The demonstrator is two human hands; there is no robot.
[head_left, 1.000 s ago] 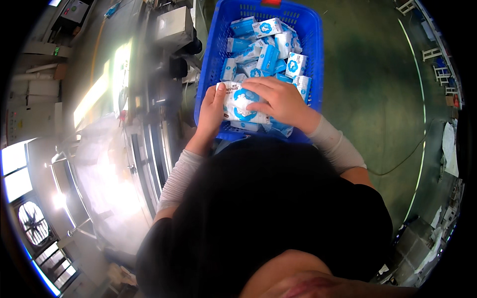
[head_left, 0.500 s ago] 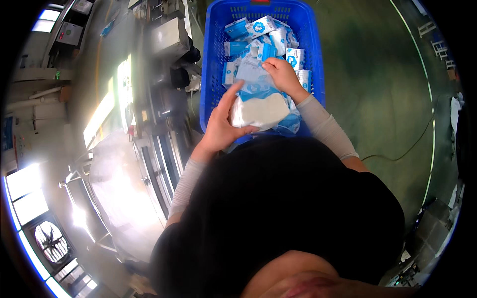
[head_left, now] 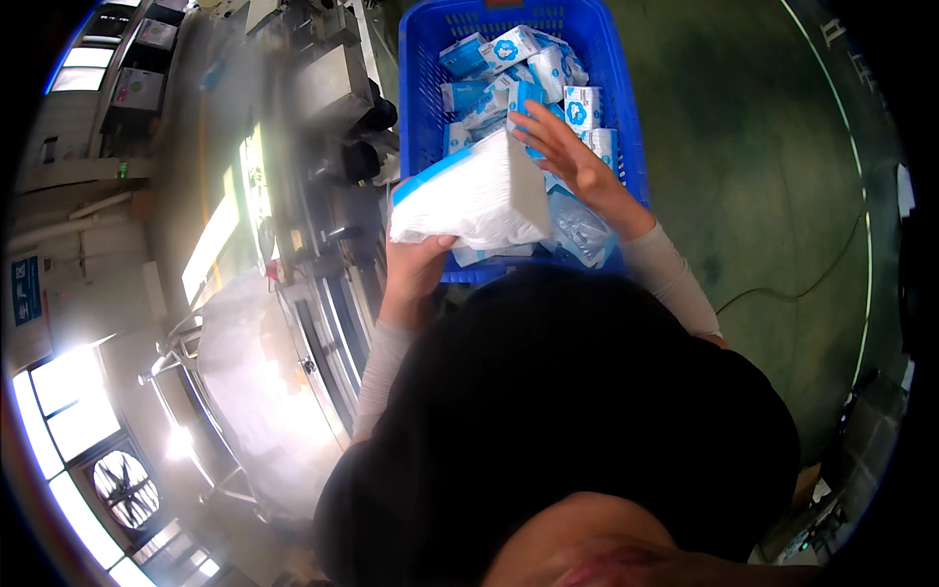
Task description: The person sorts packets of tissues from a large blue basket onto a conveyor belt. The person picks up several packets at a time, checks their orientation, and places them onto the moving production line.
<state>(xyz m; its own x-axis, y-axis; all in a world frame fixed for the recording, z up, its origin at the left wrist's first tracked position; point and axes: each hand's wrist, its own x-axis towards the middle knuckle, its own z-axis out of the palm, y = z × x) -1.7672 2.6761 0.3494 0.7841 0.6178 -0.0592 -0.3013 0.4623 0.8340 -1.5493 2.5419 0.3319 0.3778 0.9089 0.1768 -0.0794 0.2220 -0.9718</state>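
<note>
Tissue pack (head_left: 472,201) sits pinched in left grip (head_left: 416,264); right grip (head_left: 567,152) spread, touching its end.

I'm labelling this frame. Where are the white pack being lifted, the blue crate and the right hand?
white pack (head_left: 469,201): head view, its broad top face.
blue crate (head_left: 628,117): head view, right wall.
right hand (head_left: 570,157): head view, back of the hand.

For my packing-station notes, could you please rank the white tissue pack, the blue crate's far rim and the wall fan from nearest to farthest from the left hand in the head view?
1. White tissue pack: held by the left hand.
2. Blue crate's far rim: ahead, top.
3. Wall fan: far lower left.
</note>
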